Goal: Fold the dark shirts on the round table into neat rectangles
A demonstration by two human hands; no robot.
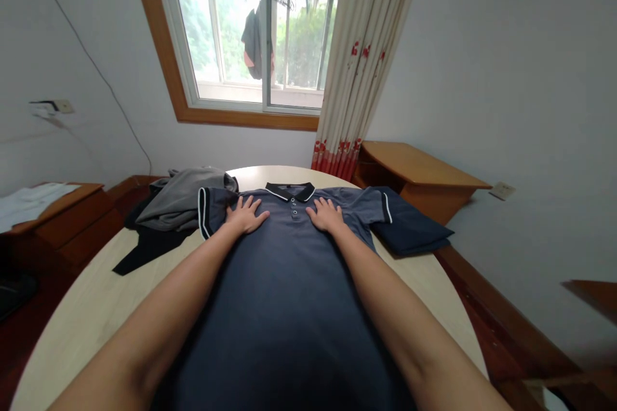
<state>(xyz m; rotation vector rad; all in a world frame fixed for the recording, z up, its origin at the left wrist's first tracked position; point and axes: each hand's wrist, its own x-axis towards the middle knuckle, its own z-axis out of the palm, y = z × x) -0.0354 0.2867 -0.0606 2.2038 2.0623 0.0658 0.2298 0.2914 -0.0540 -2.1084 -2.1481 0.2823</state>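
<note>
A dark blue-grey polo shirt point(289, 270) lies spread front side up, its black collar with white trim at the far end and its short sleeves out to both sides. My left hand point(245, 215) rests flat with fingers spread on the shirt's upper left, near the sleeve. On the upper right, beside the button placket, my right hand point(326, 214) lies palm down, fingers apart. Neither hand grips the cloth. The shirt's lower end runs toward me between my forearms.
The round pale table point(116, 295) carries a heap of grey and black clothes point(186, 199) at left and folded dark navy cloth point(409, 221) at right. Wooden cabinets point(419, 164) stand beyond both sides. A curtain point(361, 64) hangs by the window.
</note>
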